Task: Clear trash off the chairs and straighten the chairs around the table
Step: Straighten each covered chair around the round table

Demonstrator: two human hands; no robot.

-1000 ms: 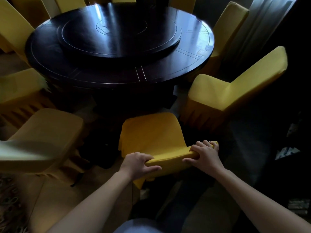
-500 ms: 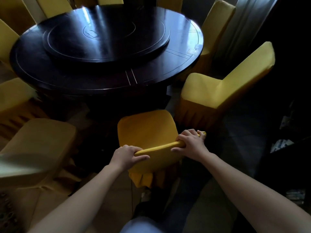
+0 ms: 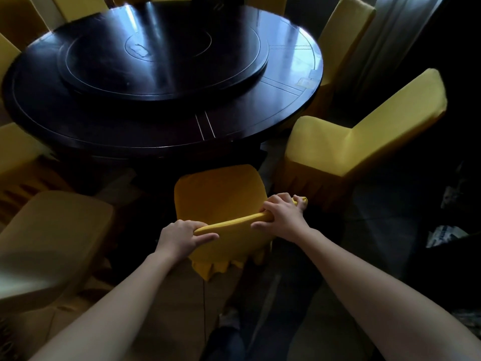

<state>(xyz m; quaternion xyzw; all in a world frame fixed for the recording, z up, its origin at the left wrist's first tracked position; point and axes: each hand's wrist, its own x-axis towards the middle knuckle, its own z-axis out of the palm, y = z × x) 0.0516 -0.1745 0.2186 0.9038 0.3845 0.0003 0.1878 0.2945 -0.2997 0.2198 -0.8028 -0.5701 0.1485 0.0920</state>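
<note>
Both hands clamp the top edge of the backrest of the yellow fabric-covered chair (image 3: 221,201) nearest the person. The left hand (image 3: 179,237) has its grip wrapped over the rail near its left end, fingers curled to the front side and thumb lying along the back. The right hand (image 3: 282,216) has its grip pressed together round the rail towards its right end, knuckles uppermost. Setting the two grips apart along the rail gives control over the chair's turn as well as its slide, which is probably why they are spaced so.

Ahead of the grips lies the chair's seat, bare of any trash, its front edge close beneath the rim of the round dark glossy wooden tabletop (image 3: 145,126), so it looks nearly pushed home. Beyond and right of the right grip, a second yellow covered chair (image 3: 351,142) stands angled out from the table and likely needs squaring. Left of the left grip, a paler covered chair (image 3: 54,241) sits well out from the table, turned off line.

On the tabletop, a raised round dark turntable (image 3: 164,61) sits well beyond both grips.
</note>
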